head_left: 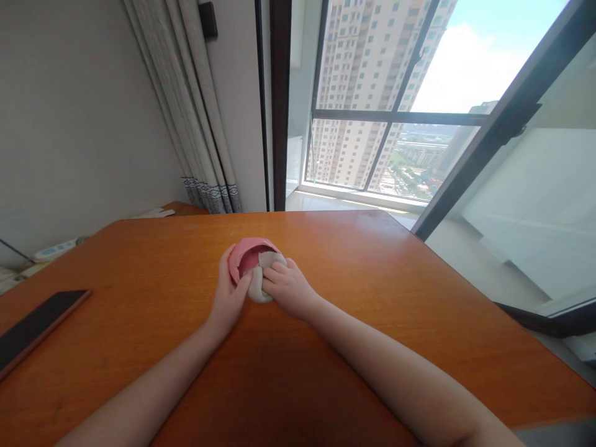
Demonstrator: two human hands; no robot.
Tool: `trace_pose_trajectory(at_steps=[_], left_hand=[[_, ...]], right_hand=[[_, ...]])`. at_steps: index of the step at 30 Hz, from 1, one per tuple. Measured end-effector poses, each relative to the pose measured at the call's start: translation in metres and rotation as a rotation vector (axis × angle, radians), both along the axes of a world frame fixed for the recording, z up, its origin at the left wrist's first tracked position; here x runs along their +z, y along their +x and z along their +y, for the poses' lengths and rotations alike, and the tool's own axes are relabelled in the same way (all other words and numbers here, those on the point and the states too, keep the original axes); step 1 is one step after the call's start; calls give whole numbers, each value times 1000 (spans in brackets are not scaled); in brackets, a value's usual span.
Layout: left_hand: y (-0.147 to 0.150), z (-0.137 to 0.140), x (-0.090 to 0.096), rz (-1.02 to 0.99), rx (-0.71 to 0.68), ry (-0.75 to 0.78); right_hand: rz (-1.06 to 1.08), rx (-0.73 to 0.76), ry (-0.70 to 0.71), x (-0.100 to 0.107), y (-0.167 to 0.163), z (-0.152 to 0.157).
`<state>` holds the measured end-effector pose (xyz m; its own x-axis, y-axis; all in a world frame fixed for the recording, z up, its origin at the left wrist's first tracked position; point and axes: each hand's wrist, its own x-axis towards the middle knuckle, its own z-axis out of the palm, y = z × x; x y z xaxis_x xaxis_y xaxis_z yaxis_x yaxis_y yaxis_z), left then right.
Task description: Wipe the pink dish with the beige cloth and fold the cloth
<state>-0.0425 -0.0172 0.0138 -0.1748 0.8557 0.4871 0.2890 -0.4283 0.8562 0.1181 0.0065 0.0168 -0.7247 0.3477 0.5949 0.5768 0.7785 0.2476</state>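
The left grip [228, 293], a bare hand, is closed around the left side of a glossy pink, rounded, hollow bowl [246, 246], with the thumb along the near rim and the fingers mostly hidden behind the wall. The right grip [289, 287], also bare, has its fingers curled onto a pale grey, soft-looking folded cloth [259, 293], holding it against the right part of the opening. The bowl is tilted, its opening turned toward the near side, and part of the cloth lies inside while the rest hangs over the near rim (how far in it reaches, I cannot tell).

Both hands are over the middle of the orange-brown wooden tabletop [372, 273], toward its far edge. Well apart from them, at the left, a flat black rectangular device [40, 323] with a reddish-brown edge lies on the tabletop. Farther left, by the wall, is a slim white object [56, 250] like a remote control. Beyond the far edge, a grey curtain [181, 93] with a patterned hem hangs at the left, and a dark-framed window [391, 116] at the right shows a tall beige building [356, 62].
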Motion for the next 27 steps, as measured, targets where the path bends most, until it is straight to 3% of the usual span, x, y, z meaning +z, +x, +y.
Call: trace_pose_trajectory(at_steps=[3,6,13,16,20,27], left_hand=[[-7,7,-2,52,-40,-10],[-7,9,-5,57,-59,-36],[5,2,-16,-164,78,9],[-1,8,-17,-126,74,-30],[-10,17,-10,-37,-36,-89],[-14,18,-3,40,-47,-148]], right_hand=[[-83,71,14,2,11,12],[-100,42,-4,3,14,14],[-36,3,-8,6,-1,-6],[-60,26,2,9,3,-3],[-98,55,22,10,10,5],[-152,21,-78,7,7,4]])
